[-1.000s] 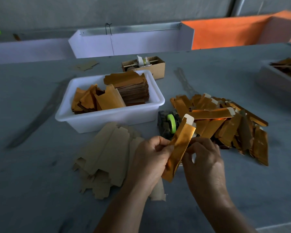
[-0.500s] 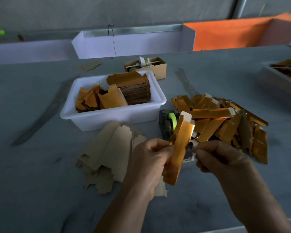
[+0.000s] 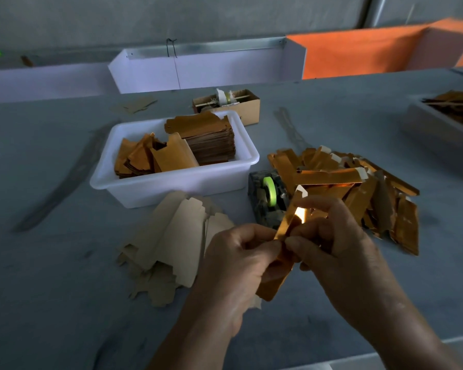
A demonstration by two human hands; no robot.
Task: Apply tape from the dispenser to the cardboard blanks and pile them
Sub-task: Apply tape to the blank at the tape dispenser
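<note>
Above the grey counter [image 3: 51,303], both of the person's hands meet on one long, narrow folded cardboard blank with a shiny orange-gold foil face [image 3: 285,244], held tilted, its pale tab end up near the tape dispenser. The left hand [image 3: 241,265] pinches its lower half between thumb and curled fingers, and the right hand [image 3: 332,247] has its fingers curled onto the strip's middle from the other side; whether a piece of tape lies under them cannot be told. The blank looks light and thin, stiff along its folds but likely to crease if squeezed across its width, and the foil face probably slides easily, so a pinch on the long edges near the middle seems the safest hold. One dark tape dispenser carrying a lime-green roll [image 3: 268,201] stands just behind the hands, between one white plastic tub [image 3: 171,188] and one loose pile of finished gold strips [image 3: 358,188], too tangled to count. The tub holds one neat stack of blanks on its right side and a looser bunch on its left. One fanned heap of plain brown flat blanks [image 3: 171,244] lies on the counter left of the hands. One small open brown cardboard box [image 3: 241,104] sits behind the tub, and one grey tray of more gold pieces [image 3: 439,129] stands far right.
</note>
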